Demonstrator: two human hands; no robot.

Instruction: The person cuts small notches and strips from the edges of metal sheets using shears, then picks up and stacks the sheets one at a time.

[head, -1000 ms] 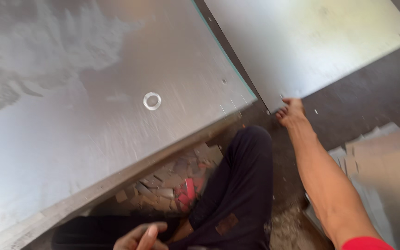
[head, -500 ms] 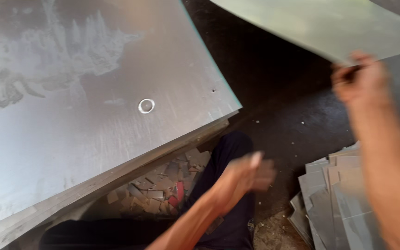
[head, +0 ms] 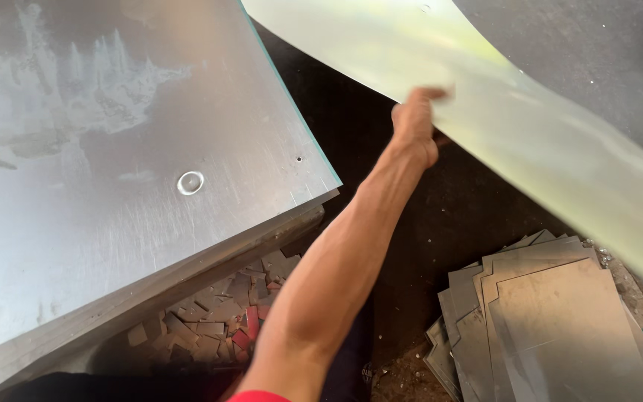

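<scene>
At the far middle of the scene, the left hand (head: 414,123) is seen closed on the near edge of a thin metal sheet (head: 545,141), though the fingers are blurred. The right hand is not in view. The sheet is held clear of the dark floor (head: 411,246), bowed and slanting from far left to near right. On the left a stack of large metal plates (head: 113,149) is laid flat, with small offcuts (head: 217,313) scattered below its edge. At the near right a pile of cut rectangular pieces (head: 545,327) is spread. The step in hand is judged to be the lifting and carrying of the sheet. For the next move a firm grip and steady support are called for, since the flexing sheet could be dropped or caught on the stack.
</scene>
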